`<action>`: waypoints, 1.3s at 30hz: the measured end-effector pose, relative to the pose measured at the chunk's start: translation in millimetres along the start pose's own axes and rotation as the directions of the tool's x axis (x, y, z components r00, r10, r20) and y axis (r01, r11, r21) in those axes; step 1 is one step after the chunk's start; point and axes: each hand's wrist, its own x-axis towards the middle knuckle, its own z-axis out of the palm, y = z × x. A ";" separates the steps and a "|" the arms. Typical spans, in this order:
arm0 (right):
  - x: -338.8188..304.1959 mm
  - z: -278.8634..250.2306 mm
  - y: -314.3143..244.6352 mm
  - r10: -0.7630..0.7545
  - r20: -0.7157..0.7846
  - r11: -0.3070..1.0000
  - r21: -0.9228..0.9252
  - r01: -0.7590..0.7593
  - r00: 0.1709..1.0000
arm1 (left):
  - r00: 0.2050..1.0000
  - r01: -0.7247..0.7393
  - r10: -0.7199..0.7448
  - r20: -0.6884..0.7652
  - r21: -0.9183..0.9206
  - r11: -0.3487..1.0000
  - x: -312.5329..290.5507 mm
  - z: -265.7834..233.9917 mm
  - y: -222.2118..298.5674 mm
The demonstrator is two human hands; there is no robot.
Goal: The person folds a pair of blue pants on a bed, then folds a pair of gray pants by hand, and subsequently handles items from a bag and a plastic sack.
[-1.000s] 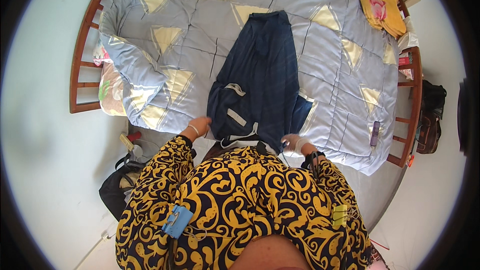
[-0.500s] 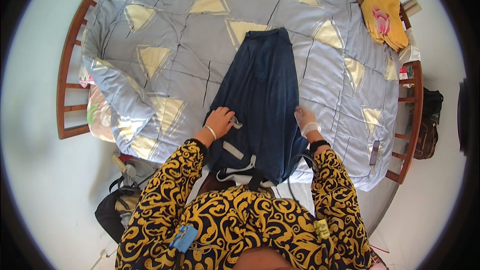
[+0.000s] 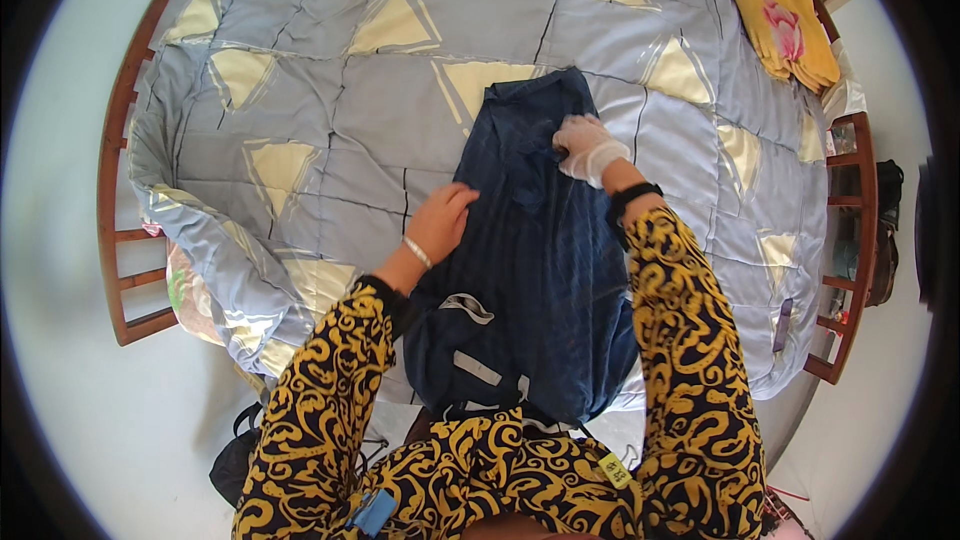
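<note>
While the dark blue garment (image 3: 530, 270) lies lengthwise across the bed (image 3: 330, 140), its near end hanging over the 6 o'clock edge, the left hand (image 3: 440, 223) presses flat, fingers loosely spread, on its 9 o'clock edge. The right hand (image 3: 585, 145) pinches fabric near the far end. Bare quilt stretches toward 10 and 2 o'clock, a yellow cloth (image 3: 780, 15) lying at 1 o'clock.

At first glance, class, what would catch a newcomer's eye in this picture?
A dark blue garment lies spread mid-bed on a grey-blue quilt patterned with pale yellow triangles. The left hand and right hand both press on it. A yellow cloth sits at the bed's far right corner.
</note>
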 end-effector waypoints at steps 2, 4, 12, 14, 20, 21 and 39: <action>-28.8 -13.8 -4.1 -0.043 0.026 0.980 0.194 0.037 0.999 | 0.998 -0.068 0.068 0.007 -0.004 0.998 33.6 -2.1 5.2; -67.8 -19.1 -10.9 -0.055 -0.045 0.859 0.507 0.070 0.997 | 0.973 -0.219 0.216 0.076 0.029 0.975 66.8 -5.0 20.8; -179.8 -69.7 -27.6 -0.176 -0.224 0.796 0.540 0.272 0.959 | 0.582 -0.431 0.366 0.726 -0.106 0.896 95.2 24.2 67.0; -208.6 -67.5 -17.8 -0.183 -0.337 0.775 0.528 0.347 0.923 | 0.585 -0.368 0.287 0.759 -0.067 0.927 85.3 13.7 49.8; -276.6 -83.9 -29.8 0.031 -0.187 0.986 0.168 0.001 0.982 | 0.632 -0.503 0.349 0.692 0.024 0.864 52.0 -24.5 10.2; -288.3 -76.5 -27.9 0.020 -0.144 1.000 -0.022 -0.023 0.989 | 0.623 -0.573 0.412 0.665 0.029 0.819 48.9 -29.1 10.4; -404.0 -84.2 -15.3 0.850 -0.451 0.356 0.873 0.333 0.273 | 0.575 -0.265 0.081 0.814 0.092 0.960 -82.7 -118.0 148.3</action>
